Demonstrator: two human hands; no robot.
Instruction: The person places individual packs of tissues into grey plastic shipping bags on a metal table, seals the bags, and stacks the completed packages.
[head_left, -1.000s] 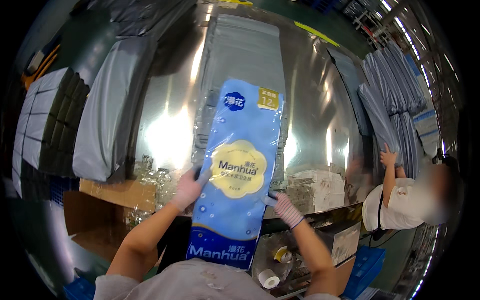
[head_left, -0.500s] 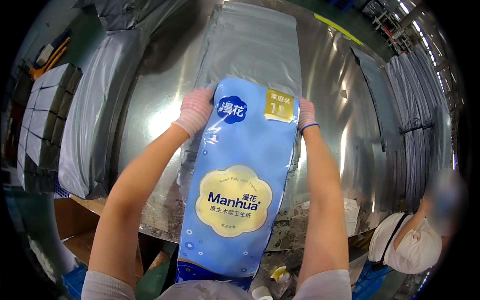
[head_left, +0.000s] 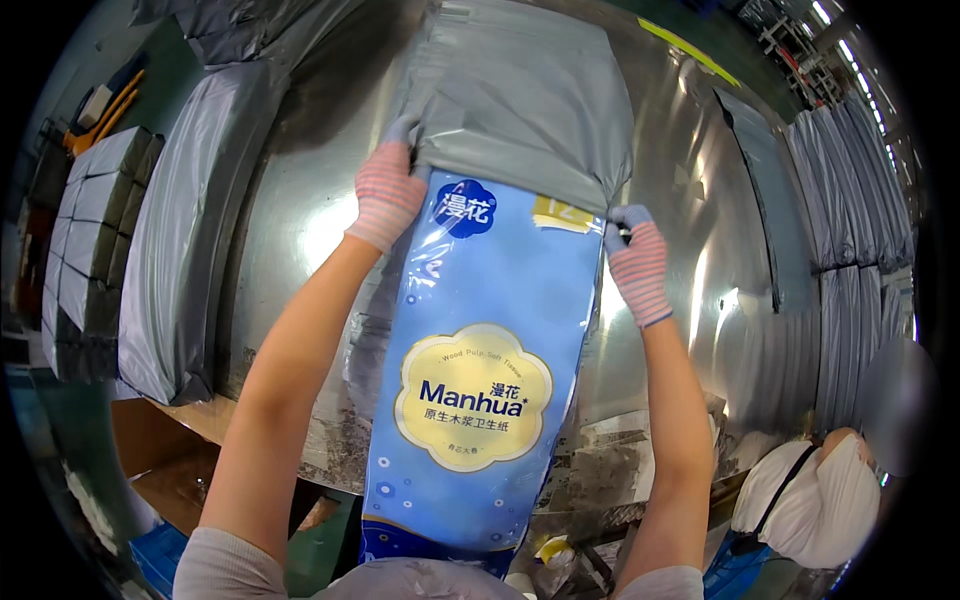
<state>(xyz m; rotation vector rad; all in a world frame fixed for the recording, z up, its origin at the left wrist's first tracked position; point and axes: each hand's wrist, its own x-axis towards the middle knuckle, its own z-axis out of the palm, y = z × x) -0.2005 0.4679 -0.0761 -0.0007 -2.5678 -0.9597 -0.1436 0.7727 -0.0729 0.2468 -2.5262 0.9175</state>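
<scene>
Head view: we are sleeving the blue tissue pack (head_left: 480, 380) into the grey bag (head_left: 520, 100) on the steel worktop (head_left: 290, 230). Our left hand (head_left: 385, 195) and right hand (head_left: 635, 262) pinch the bag's mouth, fingers clenched; next we would draw it farther down, evenly.

We are at a packing station in a warehouse or factory. A wide sheet-metal table (head_left: 300, 230) fills the middle. Stacks of grey plastic mailer bags (head_left: 175, 240) lie at nine o'clock on it, and more grey bags (head_left: 850, 230) stand in rows at three o'clock. Flat bundled stock (head_left: 85, 220) sits further out at nine o'clock. A blue crate (head_left: 160, 555) rests on the floor at seven o'clock, and a co-worker in white (head_left: 815, 500) bends at four o'clock.
</scene>
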